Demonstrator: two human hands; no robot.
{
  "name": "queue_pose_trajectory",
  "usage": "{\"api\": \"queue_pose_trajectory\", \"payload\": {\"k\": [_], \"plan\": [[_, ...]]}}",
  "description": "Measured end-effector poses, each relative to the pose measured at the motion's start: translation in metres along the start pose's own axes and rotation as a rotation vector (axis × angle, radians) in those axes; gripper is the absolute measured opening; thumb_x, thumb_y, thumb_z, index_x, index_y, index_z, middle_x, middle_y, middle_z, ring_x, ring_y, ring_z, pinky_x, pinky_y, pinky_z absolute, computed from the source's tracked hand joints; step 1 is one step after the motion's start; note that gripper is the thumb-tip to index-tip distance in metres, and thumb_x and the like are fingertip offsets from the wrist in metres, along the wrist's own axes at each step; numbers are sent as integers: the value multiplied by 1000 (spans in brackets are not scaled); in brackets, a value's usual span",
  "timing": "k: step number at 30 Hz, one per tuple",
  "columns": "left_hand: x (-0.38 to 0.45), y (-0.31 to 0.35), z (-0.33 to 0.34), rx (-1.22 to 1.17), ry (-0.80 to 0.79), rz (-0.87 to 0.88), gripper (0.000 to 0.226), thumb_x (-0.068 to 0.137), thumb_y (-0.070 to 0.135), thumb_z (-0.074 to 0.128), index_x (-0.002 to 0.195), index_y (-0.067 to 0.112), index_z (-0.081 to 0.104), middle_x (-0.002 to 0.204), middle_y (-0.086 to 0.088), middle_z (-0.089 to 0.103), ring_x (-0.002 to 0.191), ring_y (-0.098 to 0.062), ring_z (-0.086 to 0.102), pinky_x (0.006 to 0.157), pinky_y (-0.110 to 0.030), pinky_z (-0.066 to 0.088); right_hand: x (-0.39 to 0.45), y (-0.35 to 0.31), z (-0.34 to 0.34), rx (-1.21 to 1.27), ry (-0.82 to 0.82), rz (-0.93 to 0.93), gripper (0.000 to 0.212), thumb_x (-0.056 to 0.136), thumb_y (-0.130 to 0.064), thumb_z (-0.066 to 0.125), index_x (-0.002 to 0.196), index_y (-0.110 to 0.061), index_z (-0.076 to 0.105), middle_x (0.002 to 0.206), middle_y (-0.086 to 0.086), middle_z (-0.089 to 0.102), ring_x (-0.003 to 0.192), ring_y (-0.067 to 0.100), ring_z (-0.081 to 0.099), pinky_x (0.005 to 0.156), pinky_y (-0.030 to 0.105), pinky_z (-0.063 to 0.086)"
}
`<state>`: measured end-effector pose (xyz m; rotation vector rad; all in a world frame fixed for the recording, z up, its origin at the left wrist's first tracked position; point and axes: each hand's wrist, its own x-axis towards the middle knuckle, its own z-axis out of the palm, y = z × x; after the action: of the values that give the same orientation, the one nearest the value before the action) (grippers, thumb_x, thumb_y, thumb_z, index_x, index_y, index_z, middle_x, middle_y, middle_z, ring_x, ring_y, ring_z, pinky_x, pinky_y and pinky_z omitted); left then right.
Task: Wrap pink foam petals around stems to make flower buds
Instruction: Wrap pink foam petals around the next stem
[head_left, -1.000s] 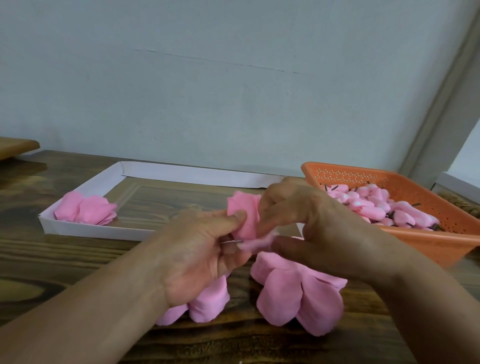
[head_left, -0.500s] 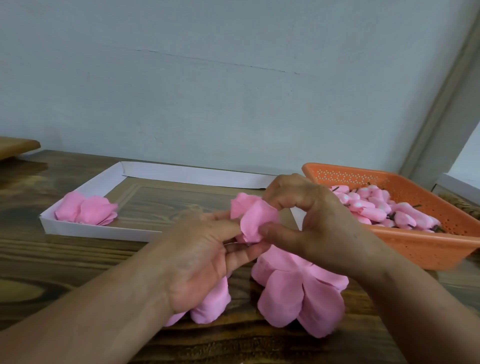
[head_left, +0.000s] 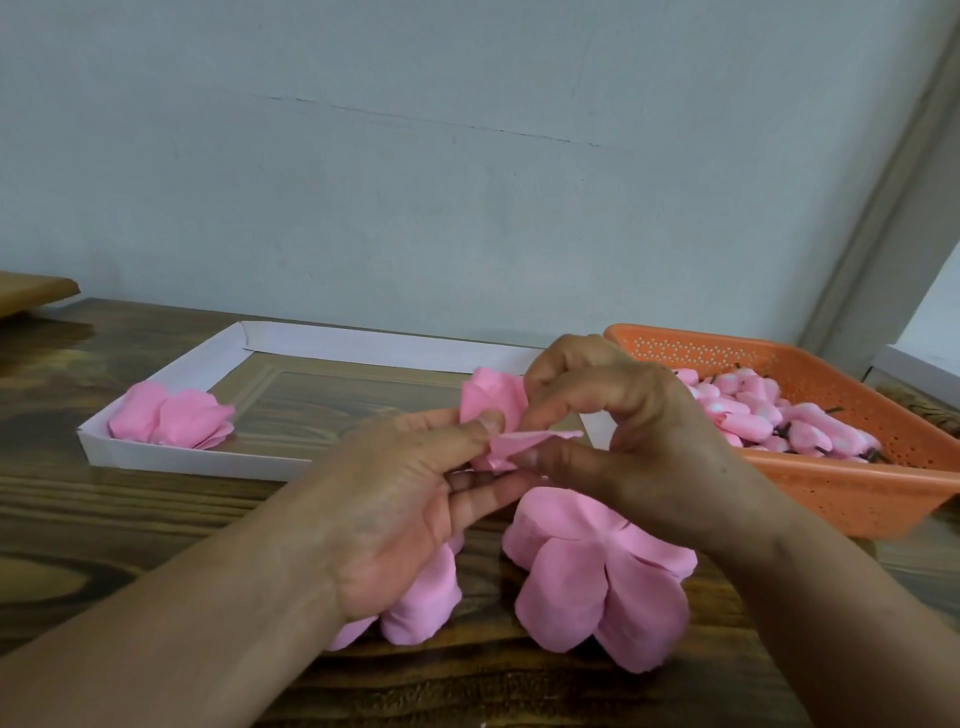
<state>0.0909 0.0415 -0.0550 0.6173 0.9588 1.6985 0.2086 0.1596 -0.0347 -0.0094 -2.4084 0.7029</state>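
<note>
Above the table's middle, my left hand (head_left: 415, 499) pinches a pink foam bud (head_left: 491, 400) between thumb and fingers; its stem is hidden inside my grip. My right hand (head_left: 634, 441) pinches a flat pink petal (head_left: 535, 440) at the bud's right side, thumb under it and curled fingers above. Under my hands lie two stacks of loose pink petals: a large one (head_left: 597, 577) on the right and a smaller one (head_left: 421, 603) partly covered by my left hand.
A white cardboard tray (head_left: 208, 457) at the back left holds a pink petal flower (head_left: 171, 418). An orange perforated basket (head_left: 841, 493) at the right is filled with several pink buds (head_left: 779, 421). The wooden table (head_left: 104, 519) meets a grey wall behind.
My right hand has pulled the petal from upright against the bud down to lie flat and edge-on at its right side. My left hand keeps its pinch on the bud.
</note>
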Motion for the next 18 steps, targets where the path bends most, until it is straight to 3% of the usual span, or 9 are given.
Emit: {"api": "queue_pose_trajectory", "payload": {"k": [4, 8, 15, 18], "plan": [[-1, 0, 0, 18, 13, 15, 24, 72, 6, 61, 88, -7, 73, 91, -18, 73, 78, -18, 72, 62, -23, 58, 2, -1, 4, -48, 47, -10, 13, 70, -17, 73, 73, -5, 69, 78, 0, 59, 79, 10, 54, 79, 13, 37], [-1, -3, -1, 44, 3, 30, 19, 83, 1, 58, 94, -8, 71, 93, -17, 73, 84, -20, 72, 66, -22, 57, 1, -1, 6, -32, 46, 9, 15, 71, -14, 70, 71, 0, 66, 78, 4, 59, 80, 14, 55, 76, 20, 41], [-1, -5, 0, 38, -5, 45, 21, 82, 1, 57, 98, -8, 68, 88, -13, 74, 78, -14, 72, 64, -21, 56, 0, -1, 7, -73, 52, -26, 16, 69, -16, 73, 72, -7, 60, 78, 5, 58, 80, 18, 53, 74, 30, 44], [-1, -5, 0, 41, 5, 38, 20, 78, 1, 59, 94, -6, 70, 85, -13, 74, 78, -14, 72, 64, -21, 57, 0, 0, 8, -101, 67, -70, 14, 70, -16, 74, 72, -7, 63, 78, 3, 59, 81, 18, 53, 75, 27, 43]]}}
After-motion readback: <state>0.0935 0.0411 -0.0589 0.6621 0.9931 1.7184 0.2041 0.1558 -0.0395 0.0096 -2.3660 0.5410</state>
